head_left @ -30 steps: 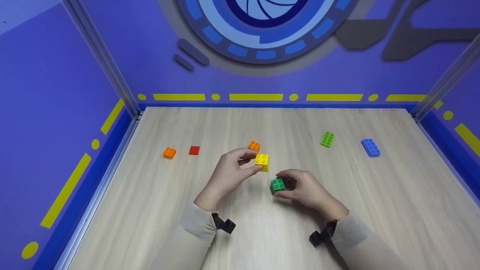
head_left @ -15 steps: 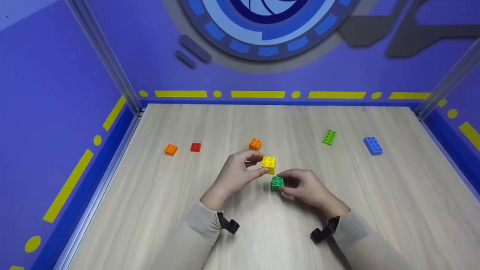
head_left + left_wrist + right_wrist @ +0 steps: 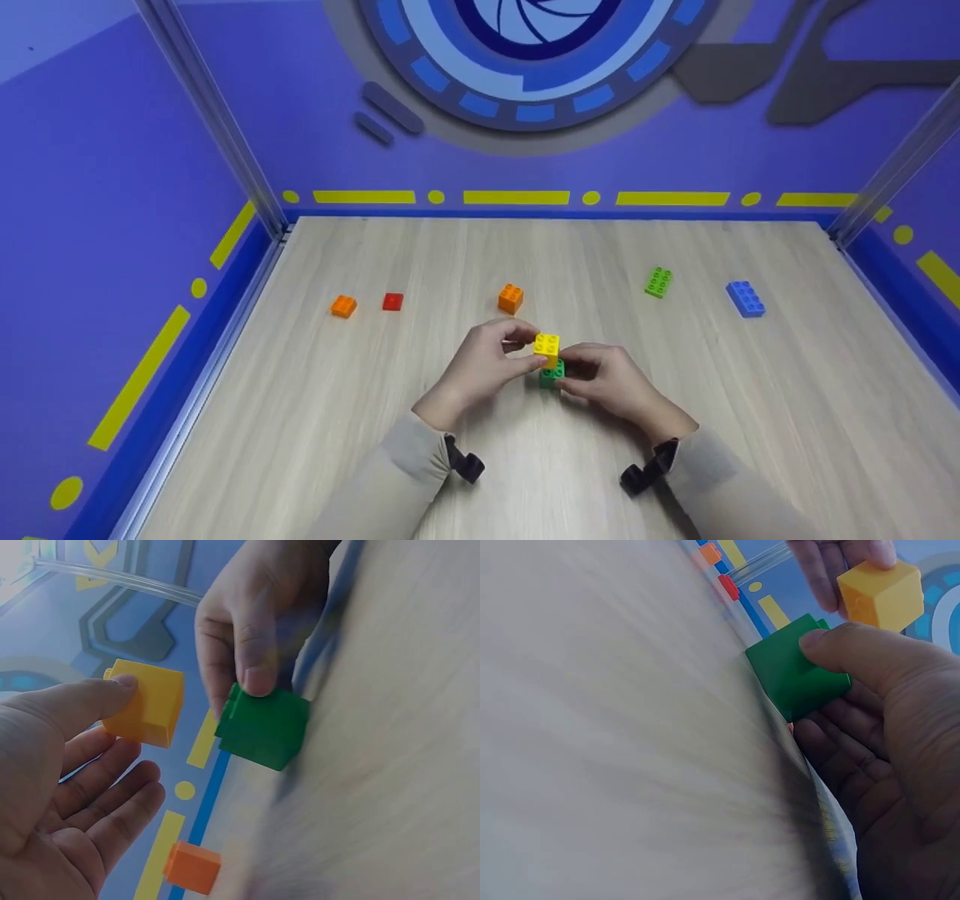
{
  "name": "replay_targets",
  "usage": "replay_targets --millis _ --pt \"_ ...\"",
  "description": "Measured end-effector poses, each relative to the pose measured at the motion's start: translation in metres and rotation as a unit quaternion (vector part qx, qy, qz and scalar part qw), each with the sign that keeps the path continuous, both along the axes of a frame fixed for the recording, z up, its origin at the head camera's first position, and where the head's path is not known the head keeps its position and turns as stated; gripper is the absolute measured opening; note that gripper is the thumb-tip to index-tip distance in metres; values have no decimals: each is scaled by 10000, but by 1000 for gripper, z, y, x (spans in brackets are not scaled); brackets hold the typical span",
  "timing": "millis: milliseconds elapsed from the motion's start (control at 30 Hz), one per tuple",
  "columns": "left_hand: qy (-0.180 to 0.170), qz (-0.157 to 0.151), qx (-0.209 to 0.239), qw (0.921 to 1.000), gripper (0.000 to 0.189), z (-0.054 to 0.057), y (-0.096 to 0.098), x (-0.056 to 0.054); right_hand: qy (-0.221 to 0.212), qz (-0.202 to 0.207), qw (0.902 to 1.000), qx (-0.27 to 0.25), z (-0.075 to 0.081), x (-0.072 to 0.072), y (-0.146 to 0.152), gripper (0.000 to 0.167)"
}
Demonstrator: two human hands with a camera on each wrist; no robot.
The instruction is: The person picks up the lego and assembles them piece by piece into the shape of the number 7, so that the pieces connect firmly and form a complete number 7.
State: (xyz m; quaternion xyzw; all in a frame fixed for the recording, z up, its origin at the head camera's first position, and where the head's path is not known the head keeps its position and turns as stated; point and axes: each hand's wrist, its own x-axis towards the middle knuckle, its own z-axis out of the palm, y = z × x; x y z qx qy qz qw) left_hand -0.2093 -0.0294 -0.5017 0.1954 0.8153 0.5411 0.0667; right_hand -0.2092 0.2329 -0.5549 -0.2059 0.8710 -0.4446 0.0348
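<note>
My left hand (image 3: 487, 364) pinches a yellow toy brick (image 3: 547, 347) with two-by-two studs between thumb and fingers. In the head view that brick overlaps the far part of a green two-by-two brick (image 3: 551, 376), which my right hand (image 3: 611, 382) pinches from the right. Both wrist views show a gap between the yellow brick (image 3: 144, 703) and the green brick (image 3: 264, 726), the yellow one being the higher. The green brick (image 3: 795, 669) is close over the table, its studs facing up towards the yellow brick (image 3: 883, 596).
Behind the hands stands an orange brick (image 3: 511, 298). To the left lie a second orange brick (image 3: 343, 306) and a flat red brick (image 3: 392, 301). A lime green brick (image 3: 658, 282) and a blue brick (image 3: 745, 299) lie at the back right. Purple walls enclose the wooden table (image 3: 300, 420).
My left hand has brought the yellow brick right and nearer to me, over towards the green brick. The right hand has stayed almost in place, still gripping the green brick.
</note>
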Motion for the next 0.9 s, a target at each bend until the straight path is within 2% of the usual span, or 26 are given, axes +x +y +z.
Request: replay_targets --millis 367,567,900 --pt "139 77 108 9998 29 -11 8 0 -284 20 9992 -263 6 -6 -3 38" --pt "60 73 200 9998 31 -16 10 -2 -129 -5 9994 -327 4 -6 -5 37" --pt "-161 -12 328 9993 32 -27 15 1 -282 -19 9992 -280 0 -1 -1 38"
